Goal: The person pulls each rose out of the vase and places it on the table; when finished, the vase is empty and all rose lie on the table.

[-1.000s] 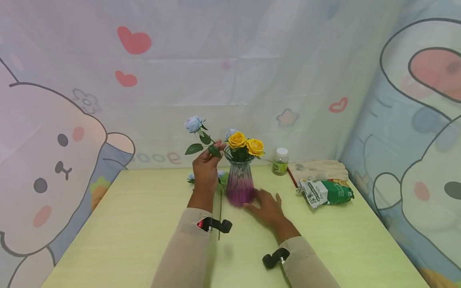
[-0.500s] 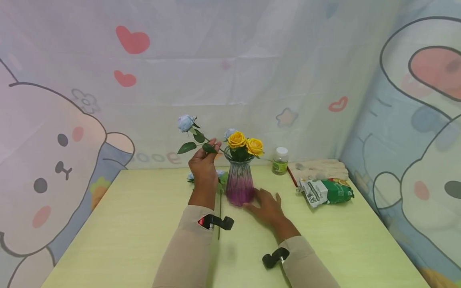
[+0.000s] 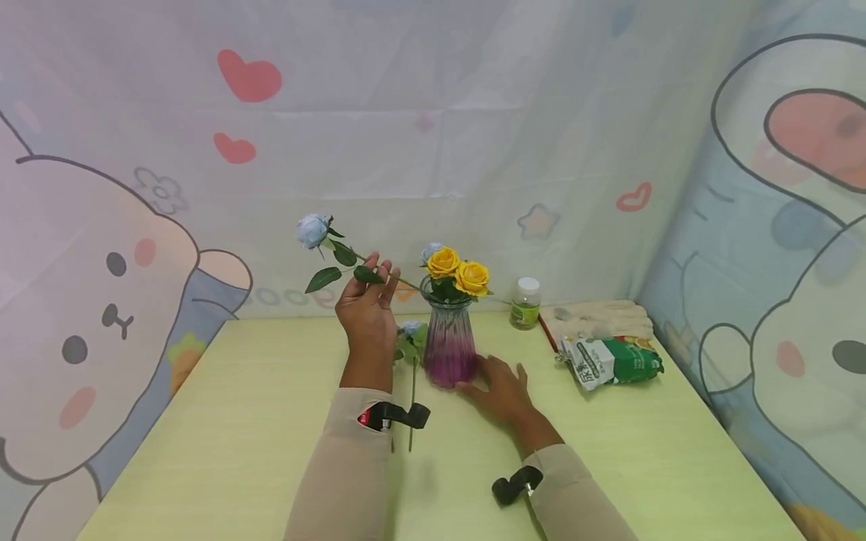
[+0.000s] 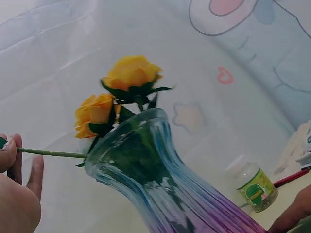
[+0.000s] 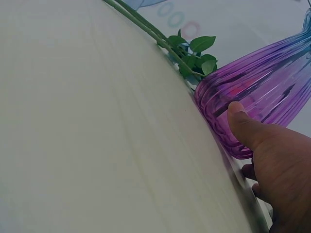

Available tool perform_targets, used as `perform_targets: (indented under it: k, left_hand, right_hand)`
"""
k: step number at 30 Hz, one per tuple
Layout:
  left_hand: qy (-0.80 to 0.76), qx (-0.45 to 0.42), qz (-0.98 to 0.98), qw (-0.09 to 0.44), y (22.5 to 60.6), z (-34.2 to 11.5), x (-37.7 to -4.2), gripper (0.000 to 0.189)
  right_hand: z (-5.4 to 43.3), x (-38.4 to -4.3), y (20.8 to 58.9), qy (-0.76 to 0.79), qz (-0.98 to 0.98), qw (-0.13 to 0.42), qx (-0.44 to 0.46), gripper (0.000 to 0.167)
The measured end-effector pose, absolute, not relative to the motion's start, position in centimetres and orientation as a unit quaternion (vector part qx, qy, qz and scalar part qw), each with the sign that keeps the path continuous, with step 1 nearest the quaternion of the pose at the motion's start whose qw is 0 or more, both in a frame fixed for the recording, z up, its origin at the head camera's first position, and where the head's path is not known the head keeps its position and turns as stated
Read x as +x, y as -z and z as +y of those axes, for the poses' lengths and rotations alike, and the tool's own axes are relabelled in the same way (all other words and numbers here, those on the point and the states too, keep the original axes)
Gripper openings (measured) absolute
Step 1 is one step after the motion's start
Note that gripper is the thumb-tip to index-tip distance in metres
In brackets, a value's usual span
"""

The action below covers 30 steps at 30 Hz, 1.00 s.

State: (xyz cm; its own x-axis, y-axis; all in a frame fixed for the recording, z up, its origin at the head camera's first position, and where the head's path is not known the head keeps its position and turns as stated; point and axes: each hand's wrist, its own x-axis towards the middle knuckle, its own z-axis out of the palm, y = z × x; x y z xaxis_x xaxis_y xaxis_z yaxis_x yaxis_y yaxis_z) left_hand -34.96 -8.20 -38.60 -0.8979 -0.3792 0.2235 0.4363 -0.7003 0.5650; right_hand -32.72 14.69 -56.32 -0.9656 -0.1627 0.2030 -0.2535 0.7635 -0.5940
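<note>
My left hand [image 3: 368, 312] pinches the green stem of a light-blue artificial rose [image 3: 313, 231], whose bloom leans out to the left. In the left wrist view the stem [image 4: 53, 154] runs to the vase's rim; whether its end is inside I cannot tell. The ribbed glass vase [image 3: 449, 349], clear above and purple below, stands upright on the table. My right hand [image 3: 502, 389] holds its base, thumb [image 5: 238, 114] against the glass in the right wrist view. Two yellow roses [image 3: 472, 278] and another blue rose [image 3: 431, 251] stand in the vase.
Blue roses with long stems [image 3: 412, 409] lie on the table [image 3: 271, 451] left of the vase, partly behind my left arm. To the right are a white-capped jar [image 3: 525, 304], a red stick [image 3: 549, 334], pale gloves [image 3: 602, 318] and a green-and-white packet [image 3: 616, 362].
My left hand has moved left with the blue rose, and more stem shows between it and the vase. The right hand and vase stay put.
</note>
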Motion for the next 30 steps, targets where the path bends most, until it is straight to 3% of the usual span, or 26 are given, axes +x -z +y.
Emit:
perform_targets:
  k: [7, 21, 30]
  left_hand:
    - [0.926, -0.060, -0.276, 0.250, 37.9, -9.2, -34.7, 0.024]
    - [0.941, -0.050, -0.240, 0.233, 38.3, -10.4, -34.9, 0.031]
    - [0.946, -0.024, -0.216, 0.240, 38.4, -11.1, -35.2, 0.026]
  right_hand:
    - [14.7, -32.9, 56.7, -0.312, -0.940, 0.078, 0.114, 0.077]
    - [14.6, -32.7, 56.3, -0.308, -0.941, 0.075, 0.115, 0.075]
    - [14.5, -32.7, 56.3, -0.313, -0.940, 0.069, 0.114, 0.076]
